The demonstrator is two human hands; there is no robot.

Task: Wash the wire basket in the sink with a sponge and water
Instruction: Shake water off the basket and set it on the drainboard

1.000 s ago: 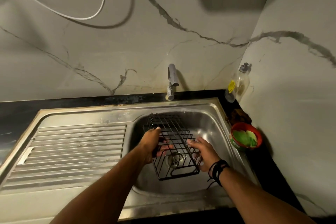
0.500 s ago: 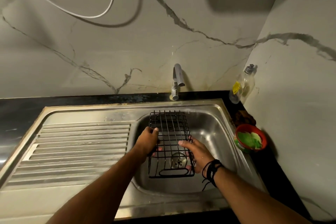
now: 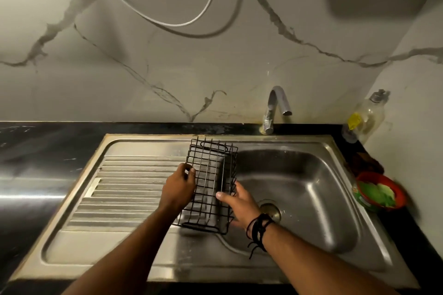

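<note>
— Walls and surface, please.

— Marble-look wall panels (image 3: 167, 67), grey-veined, met at a corner on the right; a white cable (image 3: 211, 0) looped across the upper wall. Black counter (image 3: 48, 146) below, carrying a steel sink (image 3: 340, 151) with a ribbed drainboard (image 3: 124, 189) on its left and a basin with a drain (image 3: 272, 209) on its right. One curved tap (image 3: 275, 105) behind the basin, no water seen running.

— Containers?

— Item one: clear bottle (image 3: 366, 115), yellow label, in the corner; contents could not be told. Item two: red bowl (image 3: 380, 190) on the counter right of the basin, holding something green. Item three: black wire basket (image 3: 211, 184), nothing in it, lying over the edge between drainboard and basin.

— Hands?

— Left hand (image 3: 178, 187) gripped the basket's left side, fingers curled round the wires. Right hand (image 3: 239, 201) held its right side, thumb on top and fingers behind the wires; black cords (image 3: 260, 227) round that wrist.
</note>
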